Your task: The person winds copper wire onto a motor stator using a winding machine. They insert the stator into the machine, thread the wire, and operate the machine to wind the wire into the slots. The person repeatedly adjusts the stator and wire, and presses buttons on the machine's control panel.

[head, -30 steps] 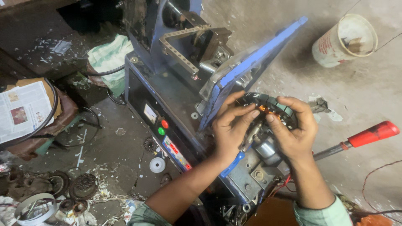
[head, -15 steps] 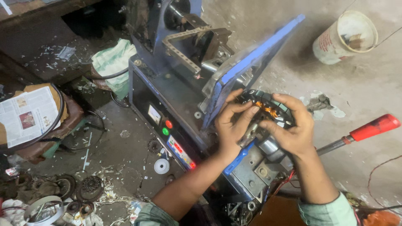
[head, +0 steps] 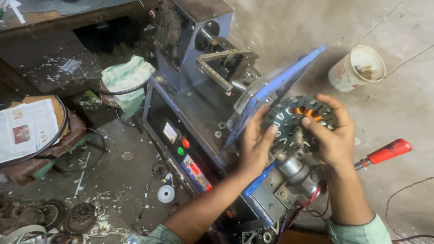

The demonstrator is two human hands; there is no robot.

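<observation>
A round dark stator (head: 294, 121) with slots around its rim and copper winding showing near its top sits over a metal spindle (head: 293, 166) of a blue winding machine (head: 190, 135). My left hand (head: 255, 145) grips the stator's left edge. On its right side my right hand (head: 331, 134) holds it, fingers curled over the rim. The face of the stator tilts toward me. Part of its lower half is hidden by my fingers.
A raised blue flap (head: 275, 88) of the machine stands just left of the stator. A red-handled tool (head: 386, 152) lies to the right, a white bucket (head: 357, 68) behind. Old rotors (head: 72, 218), a tape roll (head: 166, 193) and a newspaper (head: 25, 129) litter the floor left.
Both hands have turned the stator so its face shows more fully. The camera view has shifted, so hands and machine appear a little higher and to the right.
</observation>
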